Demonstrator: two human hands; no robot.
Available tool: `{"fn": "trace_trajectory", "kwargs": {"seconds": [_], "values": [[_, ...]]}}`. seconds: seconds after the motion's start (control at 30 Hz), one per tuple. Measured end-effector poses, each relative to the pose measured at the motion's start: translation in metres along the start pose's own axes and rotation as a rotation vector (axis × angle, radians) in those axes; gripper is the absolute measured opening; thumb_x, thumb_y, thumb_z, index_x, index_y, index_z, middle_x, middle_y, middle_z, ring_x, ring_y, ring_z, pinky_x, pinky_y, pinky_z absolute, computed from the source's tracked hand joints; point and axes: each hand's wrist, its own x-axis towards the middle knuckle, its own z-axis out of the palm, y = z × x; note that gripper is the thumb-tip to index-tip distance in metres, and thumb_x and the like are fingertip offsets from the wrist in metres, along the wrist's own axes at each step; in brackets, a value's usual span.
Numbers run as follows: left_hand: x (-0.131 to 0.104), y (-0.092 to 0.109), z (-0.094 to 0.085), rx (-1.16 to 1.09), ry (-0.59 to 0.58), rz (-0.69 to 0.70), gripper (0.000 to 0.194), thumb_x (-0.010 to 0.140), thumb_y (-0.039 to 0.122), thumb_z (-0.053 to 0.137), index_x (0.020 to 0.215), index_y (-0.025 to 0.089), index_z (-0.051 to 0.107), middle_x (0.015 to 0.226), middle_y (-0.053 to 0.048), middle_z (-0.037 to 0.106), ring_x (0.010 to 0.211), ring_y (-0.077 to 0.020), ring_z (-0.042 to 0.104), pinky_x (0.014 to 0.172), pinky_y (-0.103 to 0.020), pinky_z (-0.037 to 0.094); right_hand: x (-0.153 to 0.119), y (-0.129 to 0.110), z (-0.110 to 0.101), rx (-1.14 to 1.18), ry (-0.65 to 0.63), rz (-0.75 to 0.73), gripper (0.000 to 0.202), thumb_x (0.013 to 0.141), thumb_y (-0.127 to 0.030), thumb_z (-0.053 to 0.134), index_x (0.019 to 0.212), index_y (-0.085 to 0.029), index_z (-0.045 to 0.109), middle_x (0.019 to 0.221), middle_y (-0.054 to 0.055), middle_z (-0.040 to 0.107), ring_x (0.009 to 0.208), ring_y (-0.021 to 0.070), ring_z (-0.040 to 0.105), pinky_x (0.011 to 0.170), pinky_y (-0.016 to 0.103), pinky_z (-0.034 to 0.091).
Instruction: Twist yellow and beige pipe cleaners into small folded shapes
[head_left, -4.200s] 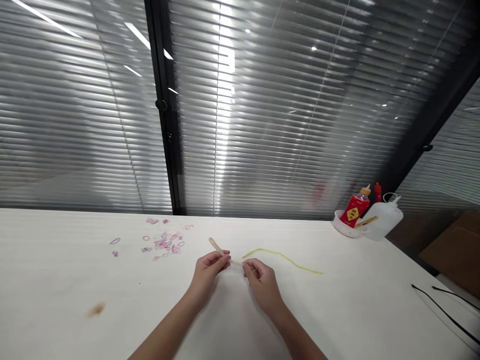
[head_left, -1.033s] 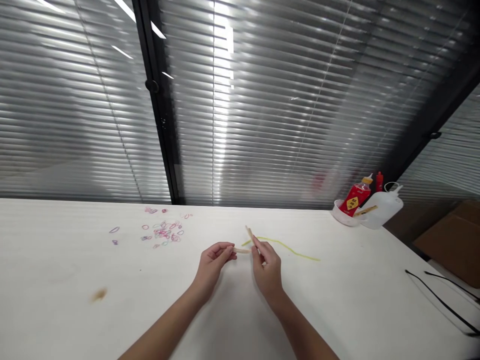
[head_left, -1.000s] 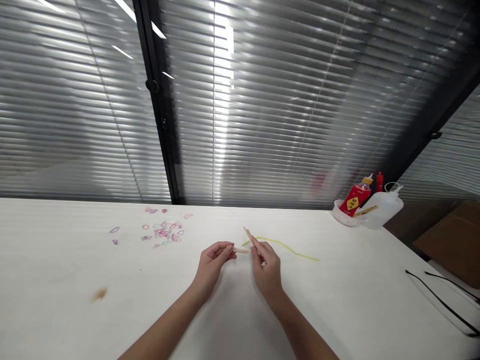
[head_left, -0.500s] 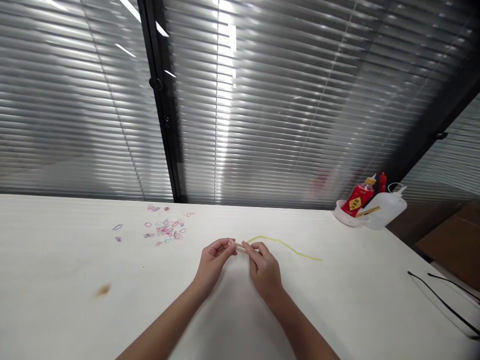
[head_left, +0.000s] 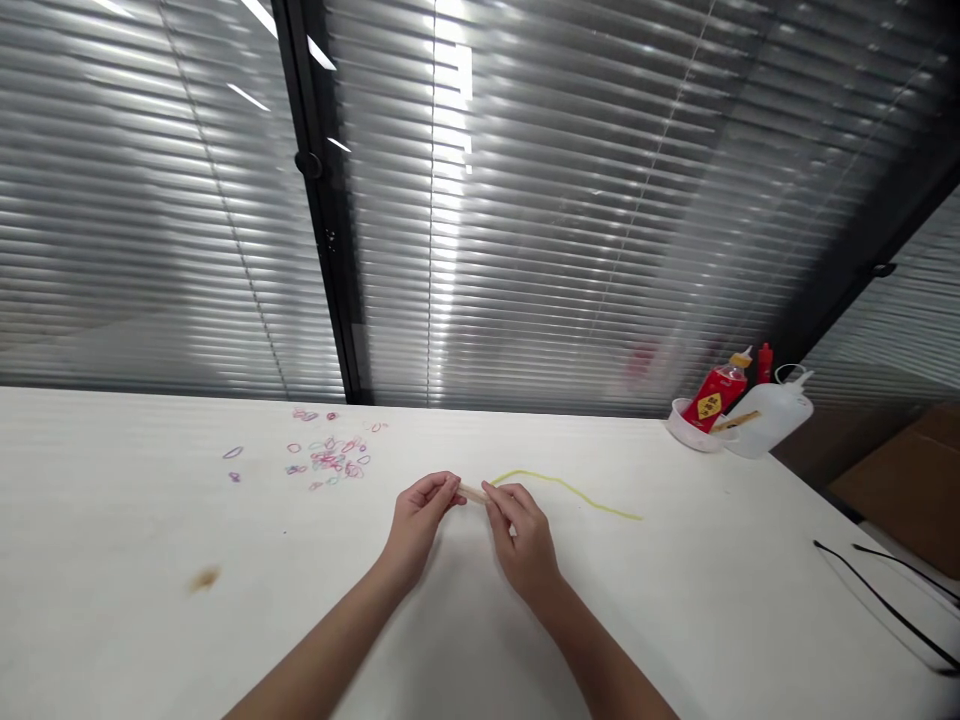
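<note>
Between my two hands is a short pale stick, lying roughly level above the white table. My left hand pinches its left end between thumb and fingers. The right end is in the closed fingers of my right hand. A thin yellow-green string starts beside my right fingertips and curves over the table to the right; whether it is attached to the stick cannot be seen.
Many small coloured loops lie scattered at the back left. At the back right, a red bottle leans in a white bowl beside a translucent bottle. Black-armed glasses lie at the right edge. A brown stain marks the left.
My left hand has moved slightly left, and more of the stick shows between my hands. My right hand has shifted slightly left and still grips its end.
</note>
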Motion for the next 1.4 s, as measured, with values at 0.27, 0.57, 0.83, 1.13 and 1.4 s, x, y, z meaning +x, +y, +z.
{"fn": "trace_trajectory", "kwargs": {"seconds": [0.27,0.57,0.83,1.13,1.4], "values": [[0.0013,0.0019,-0.0016,0.084,-0.005,0.098,0.023,0.072,0.035,0.067,0.083,0.015,0.065,0.081,-0.004,0.06,0.076,-0.0141,0.057,0.077,-0.026,0.045,0.0065,-0.0012,0.0018,0.73,-0.054,0.611,0.043,0.078,-0.046,0.058,0.106,-0.014,0.064,0.083,0.007,0.062,0.053,0.0075,0.044,0.054,0.025,0.044],[0.002,0.0046,-0.0053,0.245,-0.053,0.197,0.021,0.077,0.034,0.062,0.084,0.014,0.065,0.079,-0.005,0.062,0.078,-0.0158,0.057,0.077,-0.027,0.044,0.0071,-0.0018,-0.0023,0.92,-0.145,0.764,0.041,0.073,-0.041,0.066,0.101,-0.012,0.066,0.084,0.006,0.061,0.053,0.005,0.039,0.057,0.025,0.046],[0.0015,0.0066,-0.0041,0.329,-0.08,0.269,0.02,0.079,0.033,0.059,0.082,0.014,0.064,0.077,-0.004,0.063,0.076,-0.0146,0.057,0.072,-0.024,0.044,0.0061,-0.0011,-0.0032,0.801,-0.185,0.764,0.038,0.072,-0.042,0.066,0.096,-0.013,0.069,0.084,0.008,0.063,0.066,0.0097,0.05,0.066,0.026,0.047],[0.0034,0.0047,-0.0088,0.433,-0.074,0.264,0.021,0.079,0.035,0.059,0.083,0.016,0.066,0.081,-0.004,0.064,0.078,-0.0147,0.056,0.071,-0.023,0.044,0.0066,-0.0032,-0.0052,0.72,-0.196,0.73,0.033,0.072,-0.039,0.065,0.09,-0.011,0.068,0.083,0.01,0.064,0.081,0.0173,0.057,0.065,0.025,0.046],[0.0036,0.0074,-0.0065,0.358,-0.072,0.13,0.024,0.075,0.037,0.063,0.084,0.015,0.067,0.081,-0.006,0.064,0.08,-0.0159,0.057,0.075,-0.024,0.044,0.0049,0.003,0.002,0.586,-0.181,0.658,0.028,0.075,-0.036,0.06,0.083,-0.01,0.065,0.073,0.007,0.061,0.068,0.0138,0.054,0.059,0.024,0.043]]}}
